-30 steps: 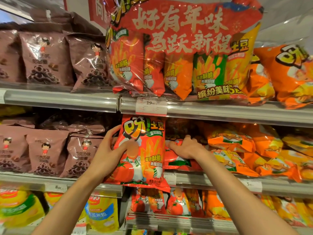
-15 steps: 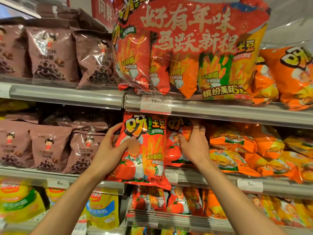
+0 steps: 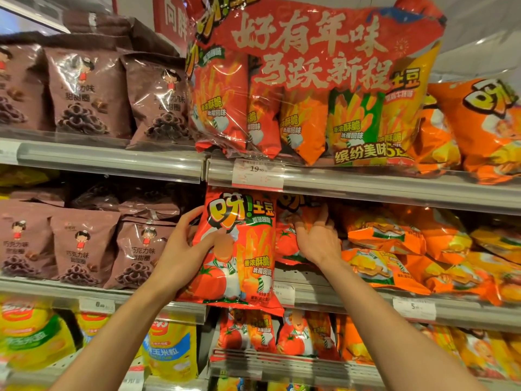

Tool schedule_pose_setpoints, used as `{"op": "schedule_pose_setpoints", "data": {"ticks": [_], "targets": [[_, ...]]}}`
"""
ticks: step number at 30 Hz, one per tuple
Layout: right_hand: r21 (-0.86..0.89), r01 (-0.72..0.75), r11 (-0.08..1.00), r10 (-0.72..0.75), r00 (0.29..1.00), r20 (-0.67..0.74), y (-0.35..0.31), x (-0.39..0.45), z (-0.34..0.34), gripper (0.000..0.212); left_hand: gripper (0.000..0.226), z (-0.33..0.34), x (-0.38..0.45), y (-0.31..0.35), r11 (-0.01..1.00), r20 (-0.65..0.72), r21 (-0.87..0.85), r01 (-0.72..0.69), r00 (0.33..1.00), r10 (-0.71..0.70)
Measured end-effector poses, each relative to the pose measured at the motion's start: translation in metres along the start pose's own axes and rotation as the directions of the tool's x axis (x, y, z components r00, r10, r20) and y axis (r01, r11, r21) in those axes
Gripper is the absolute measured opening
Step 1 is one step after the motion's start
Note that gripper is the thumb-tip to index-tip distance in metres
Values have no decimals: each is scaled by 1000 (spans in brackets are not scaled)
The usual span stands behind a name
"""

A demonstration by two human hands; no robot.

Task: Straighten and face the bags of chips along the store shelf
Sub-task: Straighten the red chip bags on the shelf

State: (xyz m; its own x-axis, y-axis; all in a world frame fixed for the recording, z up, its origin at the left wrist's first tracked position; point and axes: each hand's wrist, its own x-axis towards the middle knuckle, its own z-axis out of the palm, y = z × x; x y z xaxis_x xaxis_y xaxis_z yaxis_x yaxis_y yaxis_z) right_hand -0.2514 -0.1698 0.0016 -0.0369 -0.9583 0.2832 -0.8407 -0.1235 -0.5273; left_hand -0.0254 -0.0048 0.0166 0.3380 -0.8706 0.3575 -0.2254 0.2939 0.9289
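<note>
A red tomato-flavour chip bag (image 3: 242,249) stands upright at the front of the middle shelf (image 3: 338,301), its bottom edge hanging over the shelf lip. My left hand (image 3: 186,246) grips its left edge, thumb across the front. Behind and right of it, a second red chip bag (image 3: 286,241) leans back in the shelf. My right hand (image 3: 315,238) rests flat against this bag with fingers spread upward. Orange chip bags (image 3: 389,249) lie tumbled to the right.
Brown chocolate-ring snack bags (image 3: 81,249) fill the left of the middle and upper shelves. A large red multipack (image 3: 310,86) sits on the upper shelf above a price tag (image 3: 258,174). Yellow bags (image 3: 169,348) and more red bags (image 3: 248,331) fill the lower shelf.
My right hand went from gripping the rear red bag low down to lying flat higher on it, and that bag has risen more upright. My left hand has stayed on the front bag.
</note>
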Motion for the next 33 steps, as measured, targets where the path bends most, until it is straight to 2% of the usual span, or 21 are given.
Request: {"op": "schedule_pose_setpoints", "data": {"ticks": [3,6,9,12,16,20,22,24,29,31,33], "targets": [[177,-112,978,101,992,70,-1,-5,-4,80,55,2,0,-1,1000,-3,2,-1,1000,1],[313,-29,949,49,997,-55,0,-8,0,69,53,2,1,-2,1000,-9,-3,-1,1000,1],[401,98,911,-28,984,-176,0,-2,4,68,52,2,2,-4,1000,-14,-1,-1,1000,1],[343,130,930,-67,979,-190,1,4,9,73,53,2,1,-5,1000,-13,8,-2,1000,3],[119,65,991,-61,998,-34,6,3,17,89,53,1,1,-5,1000,-12,6,1,1000,-1],[139,38,990,-51,995,90,9,1,7,120,54,0,1,-6,1000,-13,12,-7,1000,7],[91,21,996,-35,988,153,8,-2,4,132,55,2,2,-6,1000,-17,5,-8,1000,8],[82,17,997,-28,991,132,8,-3,7,133,56,3,3,-6,1000,-18,-1,-4,1000,4],[197,61,979,-60,998,-11,11,3,14,131,59,4,3,-9,1000,-15,14,1,1000,-1],[186,88,979,-91,996,5,11,6,17,128,58,4,3,-9,1000,-12,25,-6,1000,6],[94,117,989,-123,990,62,10,6,21,125,60,4,3,-10,1000,-9,20,-3,1000,3]]}}
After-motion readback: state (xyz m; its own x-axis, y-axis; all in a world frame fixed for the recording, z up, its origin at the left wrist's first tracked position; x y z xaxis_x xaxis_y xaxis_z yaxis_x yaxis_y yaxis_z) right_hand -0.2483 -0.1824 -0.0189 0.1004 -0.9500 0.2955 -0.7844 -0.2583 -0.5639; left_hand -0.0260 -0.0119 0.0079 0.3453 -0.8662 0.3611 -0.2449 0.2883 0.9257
